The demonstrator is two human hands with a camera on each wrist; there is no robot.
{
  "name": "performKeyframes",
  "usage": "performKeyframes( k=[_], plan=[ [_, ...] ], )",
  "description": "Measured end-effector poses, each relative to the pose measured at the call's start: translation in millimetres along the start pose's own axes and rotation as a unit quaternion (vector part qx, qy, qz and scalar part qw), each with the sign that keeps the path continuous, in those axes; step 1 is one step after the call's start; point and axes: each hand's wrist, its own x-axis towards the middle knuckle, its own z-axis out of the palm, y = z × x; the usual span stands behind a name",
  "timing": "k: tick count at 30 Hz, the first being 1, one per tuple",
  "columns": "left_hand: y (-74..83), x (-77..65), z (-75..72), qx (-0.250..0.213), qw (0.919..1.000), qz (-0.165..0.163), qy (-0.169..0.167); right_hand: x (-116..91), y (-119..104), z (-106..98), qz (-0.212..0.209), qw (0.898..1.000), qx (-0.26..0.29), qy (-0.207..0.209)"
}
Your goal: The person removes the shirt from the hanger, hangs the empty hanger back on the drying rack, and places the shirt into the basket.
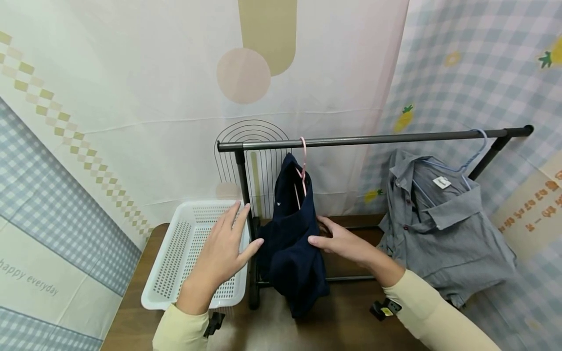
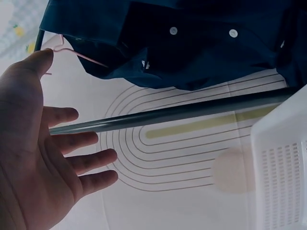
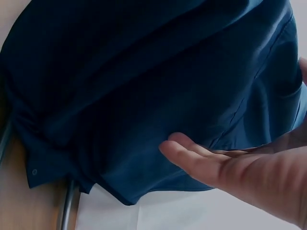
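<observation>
A navy blue buttoned shirt [image 1: 295, 243] hangs on a pink hanger [image 1: 303, 165] hooked over the black rail. My left hand [image 1: 221, 243] is held above the white basket, left of the shirt, fingers spread and holding nothing. In the left wrist view the left hand [image 2: 53, 148] has its thumb near the pink hanger [image 2: 76, 51], and white buttons show on the shirt [image 2: 192, 43]. My right hand [image 1: 342, 241] is at the shirt's right side, fingers extended. In the right wrist view the right hand [image 3: 230, 167] has straight fingertips against the cloth [image 3: 144, 105]; some fingers are hidden.
The black clothes rail [image 1: 351, 141] spans the view, its left post [image 1: 242, 175] beside the basket. A grey collared shirt [image 1: 448, 243] hangs at its right end on a blue hanger [image 1: 476, 153]. The white perforated basket [image 1: 164, 248] sits at left on the brown wooden surface [image 1: 123, 317].
</observation>
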Motion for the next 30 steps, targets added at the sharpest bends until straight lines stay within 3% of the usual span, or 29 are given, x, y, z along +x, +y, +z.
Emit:
performKeyframes(
  k=[13,20,30],
  plan=[
    [5.3,12.4,-6.5,-0.045,0.9987,0.016,0.020,3.2,-0.5,6.6,-0.001,0.999,0.032,-0.019],
    [6.7,18.9,-7.8,-0.065,0.9973,0.026,0.022,2.9,2.3,7.6,-0.019,0.996,0.078,-0.037],
    [12.8,26.6,-8.4,-0.094,0.9947,0.031,0.027,4.3,5.5,6.7,-0.011,0.985,0.164,-0.059]
  ],
)
